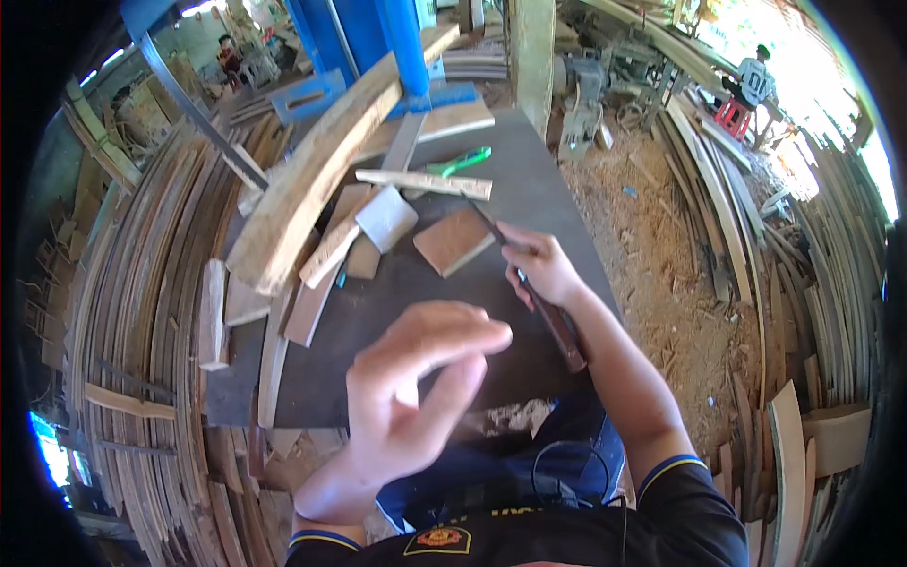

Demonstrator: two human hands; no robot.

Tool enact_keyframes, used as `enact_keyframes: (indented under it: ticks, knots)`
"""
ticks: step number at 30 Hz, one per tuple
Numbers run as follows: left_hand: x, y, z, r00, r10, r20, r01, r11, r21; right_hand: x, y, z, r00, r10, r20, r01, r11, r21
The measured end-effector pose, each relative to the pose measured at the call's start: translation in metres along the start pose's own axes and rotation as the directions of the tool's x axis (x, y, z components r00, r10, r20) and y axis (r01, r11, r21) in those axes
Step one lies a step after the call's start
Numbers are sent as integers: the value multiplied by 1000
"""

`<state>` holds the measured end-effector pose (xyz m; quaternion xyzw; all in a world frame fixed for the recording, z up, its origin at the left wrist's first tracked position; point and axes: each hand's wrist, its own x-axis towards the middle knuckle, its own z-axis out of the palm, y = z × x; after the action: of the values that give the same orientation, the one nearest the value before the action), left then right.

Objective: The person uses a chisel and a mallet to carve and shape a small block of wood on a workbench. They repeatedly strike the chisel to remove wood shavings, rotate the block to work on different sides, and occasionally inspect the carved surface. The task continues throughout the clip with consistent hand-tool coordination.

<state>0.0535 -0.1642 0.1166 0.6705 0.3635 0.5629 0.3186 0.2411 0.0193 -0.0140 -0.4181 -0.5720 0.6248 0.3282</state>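
Note:
My left hand (416, 378) is raised in front of the near side of the dark table (557, 180). Its fingers curve over, with a gap to the thumb and nothing held. My right hand (543, 269) is closed around a long narrow tool with a reddish-brown handle (559, 331); a dark, thin end points up and left. Its exact kind cannot be made out. Left of that hand lies a flat brown wooden block (453, 241). Farther left, a mallet-like piece with a pale square head (386, 217) rests among wooden strips. Behind the block lies a light wooden strip (425, 182).
A thick timber beam (326, 165) slants across the table's left side, beside a blue machine (406, 47). A green-handled tool (463, 162) lies near the back. Stacked boards (151, 283) line the left; more planks (822, 274) line the right. One person (753, 80) sits far right.

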Motion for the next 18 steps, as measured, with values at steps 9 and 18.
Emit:
enact_keyframes:
  ticks: [9, 18]
  knots:
    - [6, 56, -7, 798, 441, 410, -500, 865, 42, -2, 1, 2, 999, -22, 48, 23, 999, -23]
    - [-16, 11, -10, 846, 532, -32, -532, 847, 9, -7, -7, 2, 999, -26, -24, 28, 995, 92]
